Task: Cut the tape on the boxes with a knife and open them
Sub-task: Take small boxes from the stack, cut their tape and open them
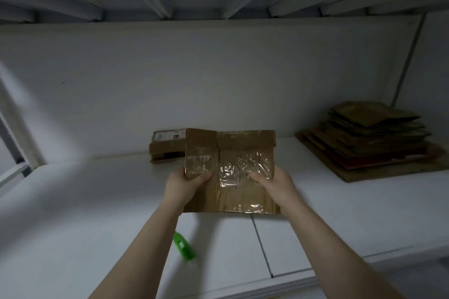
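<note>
Both forearms stretch over the white table (97, 201), holding a taped cardboard box (230, 153) upright. The left hand (184, 184) and right hand (274, 184) grip its sides, thumbs curled onto the front and the other fingers hidden behind. A second box (165, 143) behind is partly covered. The green knife (184, 247), blurred, lies beside the left forearm.

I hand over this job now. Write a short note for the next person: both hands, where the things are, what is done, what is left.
Left hand grips the taped box at its left edge; right hand grips its right edge.
Green knife lies on the table beside the left forearm, in no hand.
A second box sits behind; flattened cardboard is stacked at right.
Done: nothing on the held box, it looks sealed.
Left: take the knife, cut it open.
</note>
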